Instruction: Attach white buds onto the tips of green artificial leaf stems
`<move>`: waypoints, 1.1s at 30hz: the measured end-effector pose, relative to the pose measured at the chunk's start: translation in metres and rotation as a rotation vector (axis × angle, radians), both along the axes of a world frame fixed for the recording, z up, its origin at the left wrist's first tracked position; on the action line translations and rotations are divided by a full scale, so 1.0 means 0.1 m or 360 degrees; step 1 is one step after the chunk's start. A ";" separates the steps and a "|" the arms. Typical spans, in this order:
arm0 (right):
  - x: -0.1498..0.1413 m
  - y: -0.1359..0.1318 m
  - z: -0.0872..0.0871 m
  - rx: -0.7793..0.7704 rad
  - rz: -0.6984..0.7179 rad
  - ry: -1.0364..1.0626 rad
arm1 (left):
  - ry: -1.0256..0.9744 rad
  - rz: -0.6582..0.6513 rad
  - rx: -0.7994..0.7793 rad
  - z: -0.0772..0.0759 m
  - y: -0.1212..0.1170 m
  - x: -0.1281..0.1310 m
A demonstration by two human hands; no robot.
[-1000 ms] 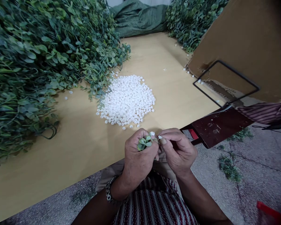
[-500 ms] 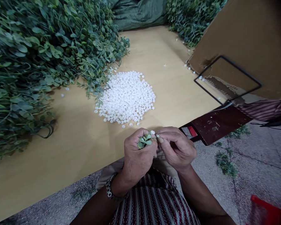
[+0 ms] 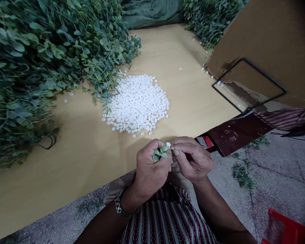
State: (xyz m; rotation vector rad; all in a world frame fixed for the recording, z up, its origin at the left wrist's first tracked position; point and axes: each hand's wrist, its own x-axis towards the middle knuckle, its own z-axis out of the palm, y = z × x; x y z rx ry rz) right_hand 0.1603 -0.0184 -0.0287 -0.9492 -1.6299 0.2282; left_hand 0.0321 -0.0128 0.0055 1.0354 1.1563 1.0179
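The left hand [image 3: 151, 171] is closed around the sprig [image 3: 156, 158] at the near edge of the table [image 3: 91, 162], its leaves poking out above the fist, while the right hand [image 3: 197, 162] pinches a tiny white piece [image 3: 172, 147] just beside it. The sprig looks light, springy and easily bent, best gripped low on the stem; the piece looks slight and easily dropped, best taken by its rim between fingertips.

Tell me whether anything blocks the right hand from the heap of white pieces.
Nothing visible does: tabletop lies between the right hand and the heap, though the left hand, holding a sprig, is close beside.
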 end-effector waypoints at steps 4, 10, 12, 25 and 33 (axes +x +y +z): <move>-0.02 0.00 -0.02 0.0044 -0.0019 0.0019 | -0.0004 0.0009 -0.0004 -0.01 0.00 0.01; -0.03 0.01 -0.03 0.0038 0.0009 0.0080 | 0.0043 0.0013 0.0026 -0.04 -0.02 0.03; -0.03 0.01 -0.04 0.0032 0.0021 0.0093 | 0.0077 0.0030 0.0063 -0.06 -0.02 0.03; 0.03 -0.03 0.01 -0.0106 0.0063 0.0027 | 0.0034 -0.0123 0.0049 -0.03 0.01 -0.01; 0.28 0.00 0.23 -0.0433 0.0235 0.0025 | 0.0048 -0.0408 0.0065 0.03 0.07 -0.10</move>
